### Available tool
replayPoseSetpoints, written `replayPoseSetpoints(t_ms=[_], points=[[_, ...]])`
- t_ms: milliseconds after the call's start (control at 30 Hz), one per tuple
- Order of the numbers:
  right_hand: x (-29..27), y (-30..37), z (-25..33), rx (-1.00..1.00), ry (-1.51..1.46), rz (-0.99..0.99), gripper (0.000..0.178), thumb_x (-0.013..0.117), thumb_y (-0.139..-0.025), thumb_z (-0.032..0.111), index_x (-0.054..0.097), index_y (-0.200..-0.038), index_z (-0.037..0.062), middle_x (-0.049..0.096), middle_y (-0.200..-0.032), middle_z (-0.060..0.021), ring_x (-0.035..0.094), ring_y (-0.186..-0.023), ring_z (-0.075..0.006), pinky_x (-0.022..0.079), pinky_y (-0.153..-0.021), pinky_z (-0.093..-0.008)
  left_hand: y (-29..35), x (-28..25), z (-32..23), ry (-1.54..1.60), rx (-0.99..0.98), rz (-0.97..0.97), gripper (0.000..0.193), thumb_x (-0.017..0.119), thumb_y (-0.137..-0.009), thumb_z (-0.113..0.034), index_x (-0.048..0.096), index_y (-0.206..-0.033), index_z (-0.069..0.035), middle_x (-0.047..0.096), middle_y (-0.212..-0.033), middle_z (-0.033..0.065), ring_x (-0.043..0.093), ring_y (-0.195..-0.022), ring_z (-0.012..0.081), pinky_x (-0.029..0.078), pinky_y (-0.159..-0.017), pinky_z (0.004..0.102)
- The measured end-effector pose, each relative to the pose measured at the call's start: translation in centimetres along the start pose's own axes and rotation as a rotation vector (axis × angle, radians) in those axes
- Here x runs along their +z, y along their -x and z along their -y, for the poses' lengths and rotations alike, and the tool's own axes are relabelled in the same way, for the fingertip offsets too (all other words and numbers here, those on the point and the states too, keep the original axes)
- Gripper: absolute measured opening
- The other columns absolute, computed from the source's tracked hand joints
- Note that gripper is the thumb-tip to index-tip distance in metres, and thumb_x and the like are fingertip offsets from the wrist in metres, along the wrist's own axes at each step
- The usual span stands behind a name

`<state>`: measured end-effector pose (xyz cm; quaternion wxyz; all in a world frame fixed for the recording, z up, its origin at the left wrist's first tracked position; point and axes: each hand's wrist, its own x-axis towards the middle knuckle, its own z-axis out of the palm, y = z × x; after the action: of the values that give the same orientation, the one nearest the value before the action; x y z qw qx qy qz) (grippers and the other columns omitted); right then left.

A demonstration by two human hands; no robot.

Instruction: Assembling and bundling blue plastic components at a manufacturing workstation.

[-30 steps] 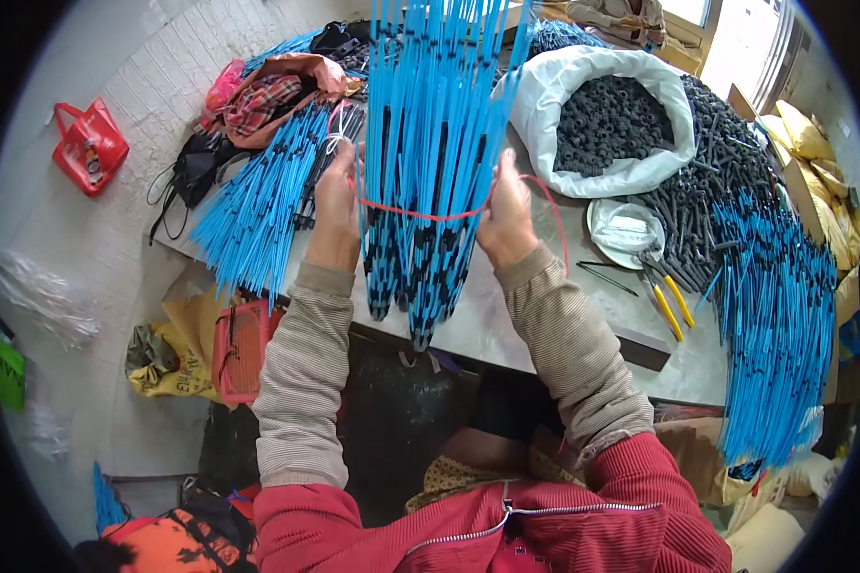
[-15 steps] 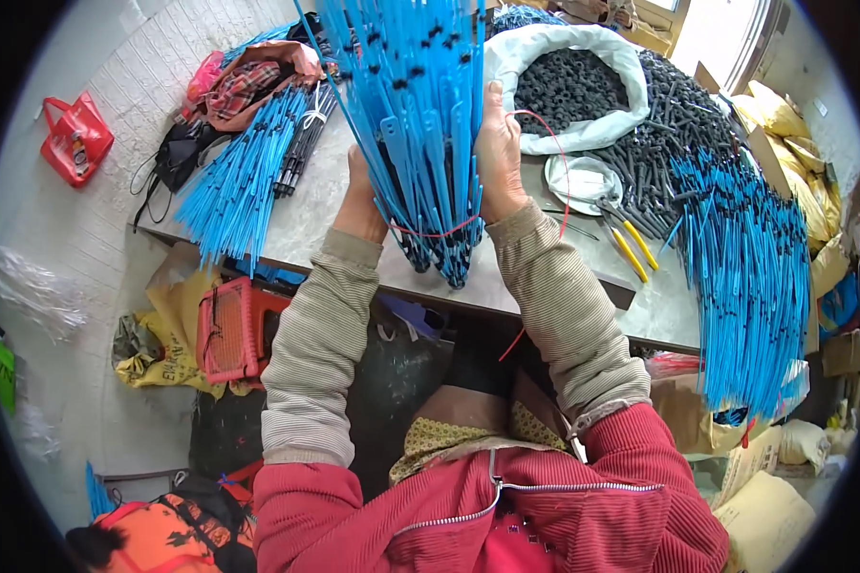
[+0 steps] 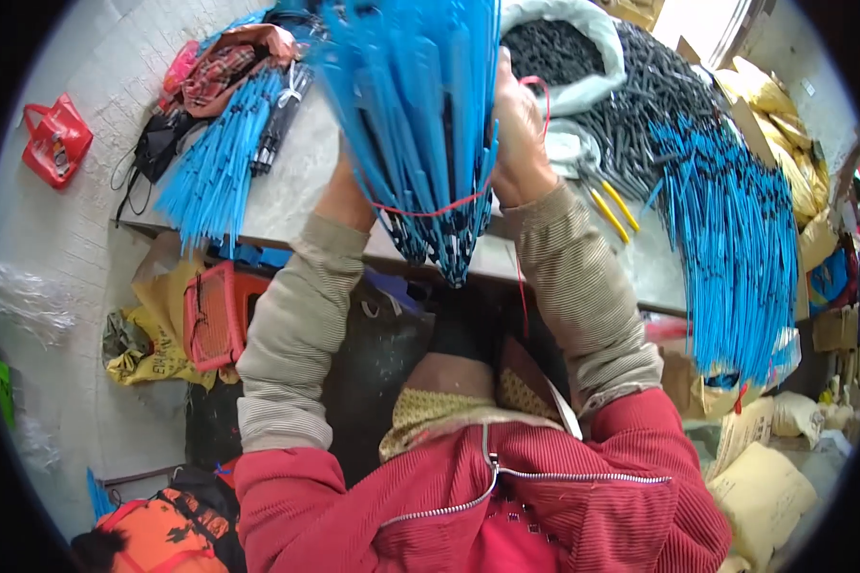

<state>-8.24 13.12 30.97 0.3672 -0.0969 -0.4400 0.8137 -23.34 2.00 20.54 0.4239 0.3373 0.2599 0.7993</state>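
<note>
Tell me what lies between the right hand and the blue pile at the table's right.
The head view shows the white dish, the pliers and some black tubes between the right hand and the blue pile.

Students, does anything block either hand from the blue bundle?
Nothing visible blocks the right hand, which grips the blue bundle; a red string crosses the bundle's front. The left hand is partly hidden behind the bundle, so its contact can't be checked.

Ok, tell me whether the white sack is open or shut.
Open: the white sack has its rim spread wide, and black pieces show inside.
</note>
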Motion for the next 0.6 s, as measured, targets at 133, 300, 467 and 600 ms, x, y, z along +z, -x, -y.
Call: replayPoseSetpoints(t_ms=[133,300,467,600], points=[[-0.9,6.2,1.3,0.014,0.059,-0.015,0.048,0.039,-0.11,0.044,0.063,-0.112,0.0029,0.067,-0.096,-0.0047,0.06,-0.078,-0.0115,0.053,-0.074,-0.0282,6.7,4.2,0.4,0.316,-0.17,0.383,0.064,0.035,-0.109,-0.044,0.021,-0.16,-0.01,0.03,-0.163,0.0096,0.035,-0.146,0.0282,0.031,-0.121,0.0462],[-8.8,16.4,-3.0,-0.073,0.273,-0.098,0.044,0.036,-0.111,0.04,0.064,-0.109,0.0054,0.065,-0.094,-0.0006,0.055,-0.079,-0.0079,0.048,-0.075,-0.0263,15.8,8.1,7.6,0.172,-0.333,0.221,0.07,0.036,-0.106,-0.052,0.022,-0.16,-0.009,0.027,-0.164,0.0097,0.032,-0.147,0.0298,0.026,-0.123,0.0456],[-14.4,25.8,-7.3,0.018,0.178,-0.248,0.04,0.043,-0.11,0.04,0.061,-0.097,0.0072,0.059,-0.084,0.0034,0.049,-0.072,-0.0037,0.042,-0.068,-0.0209,21.5,13.4,13.9,0.567,-0.321,-0.432,0.044,0.043,-0.105,-0.047,0.045,-0.128,-0.009,0.05,-0.133,0.0117,0.051,-0.117,0.025,0.042,-0.102,0.0401],[-16.5,30.1,-9.1,0.087,0.054,-0.233,0.04,0.042,-0.11,0.041,0.058,-0.107,0.005,0.059,-0.087,-0.0006,0.054,-0.075,-0.0073,0.044,-0.071,-0.0202,22.3,6.0,17.5,0.304,-0.701,-0.063,0.038,0.05,-0.105,-0.043,0.061,-0.097,-0.007,0.068,-0.094,0.0114,0.065,-0.084,0.0207,0.055,-0.078,0.0356]])
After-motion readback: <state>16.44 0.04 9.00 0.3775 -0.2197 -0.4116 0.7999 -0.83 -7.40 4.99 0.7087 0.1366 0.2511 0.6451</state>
